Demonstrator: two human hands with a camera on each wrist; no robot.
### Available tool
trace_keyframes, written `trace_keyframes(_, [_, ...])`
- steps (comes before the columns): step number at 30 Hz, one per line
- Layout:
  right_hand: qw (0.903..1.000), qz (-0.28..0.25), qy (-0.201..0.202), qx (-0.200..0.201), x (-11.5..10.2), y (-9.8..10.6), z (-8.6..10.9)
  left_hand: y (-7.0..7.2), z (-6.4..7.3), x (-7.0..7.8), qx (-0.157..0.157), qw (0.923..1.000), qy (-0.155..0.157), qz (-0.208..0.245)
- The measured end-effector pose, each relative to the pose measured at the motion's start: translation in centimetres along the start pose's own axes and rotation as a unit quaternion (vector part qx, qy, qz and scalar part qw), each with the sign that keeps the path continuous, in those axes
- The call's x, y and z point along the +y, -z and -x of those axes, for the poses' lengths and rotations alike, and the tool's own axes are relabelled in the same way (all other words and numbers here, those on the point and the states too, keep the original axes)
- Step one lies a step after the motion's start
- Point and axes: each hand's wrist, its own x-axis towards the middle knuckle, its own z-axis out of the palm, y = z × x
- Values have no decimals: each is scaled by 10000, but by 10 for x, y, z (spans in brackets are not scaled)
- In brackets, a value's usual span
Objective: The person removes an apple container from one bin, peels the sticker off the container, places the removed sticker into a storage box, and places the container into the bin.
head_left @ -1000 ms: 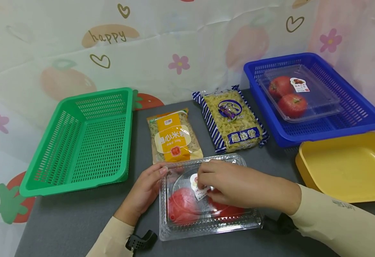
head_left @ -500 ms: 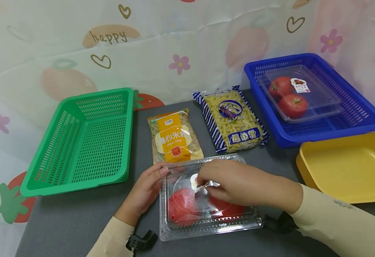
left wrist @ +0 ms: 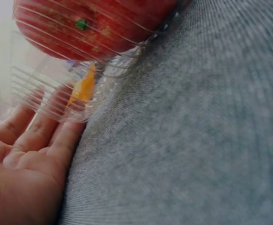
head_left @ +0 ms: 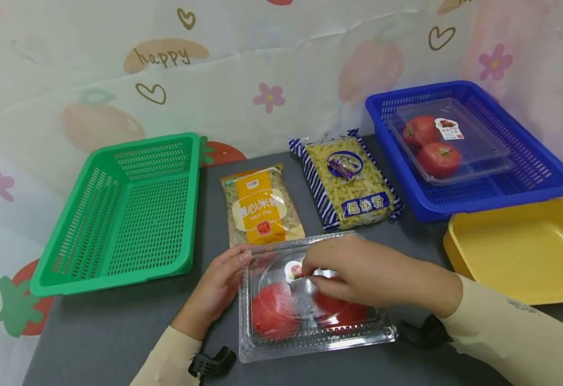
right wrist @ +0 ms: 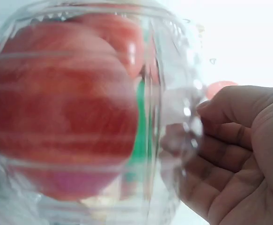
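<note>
A clear plastic clamshell box point(head_left: 271, 350) lies at the front middle of the grey table, with large red fruits point(head_left: 275, 311) inside. On its lid is a white sticker label point(head_left: 291, 271) with a small red picture; its lower part is lifted and bent up. My right hand point(head_left: 358, 271) pinches that loose part between thumb and forefinger, partly covering it. My left hand point(head_left: 219, 284) steadies the box's left side, thumb at the back corner. The left wrist view shows its fingers point(left wrist: 35, 129) fairly straight against the ridged plastic.
A green basket point(head_left: 192, 262) stands at left. Behind the box lie an orange-labelled pasta bag point(head_left: 262, 206) and a blue-striped pasta bag point(head_left: 353, 177). At right, a blue basket point(head_left: 503, 201) holds another clear box with two red fruits, behind a yellow tray point(head_left: 512, 257).
My right hand has shifted slightly right, drawing the label's lower part up off the lid. The left hand and the box have stayed in place.
</note>
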Motion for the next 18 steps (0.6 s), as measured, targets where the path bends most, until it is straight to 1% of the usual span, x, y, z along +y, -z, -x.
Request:
trace_keyframes(4, [9996, -16, -9, 295, 2, 5, 4, 0, 1, 0, 7, 10000, -1, -24])
trace_keyframes(8, [9973, -252, -46, 682, 6, 10, 10, 0, 1, 0, 11, 10000, 6, -68])
trace_keyframes(12, [9921, -567, 50, 1115, 12, 14, 19, 0, 0, 1, 13, 10000, 28, -94])
trace_keyframes(15, [9869, -681, 174, 1453, 17, 18, 27, 0, 0, 0, 36, 10000, 28, -88])
trace_keyframes(18, [9821, -760, 130, 1720, 22, 22, 38, 0, 0, -1, 61, 9999, 36, -75])
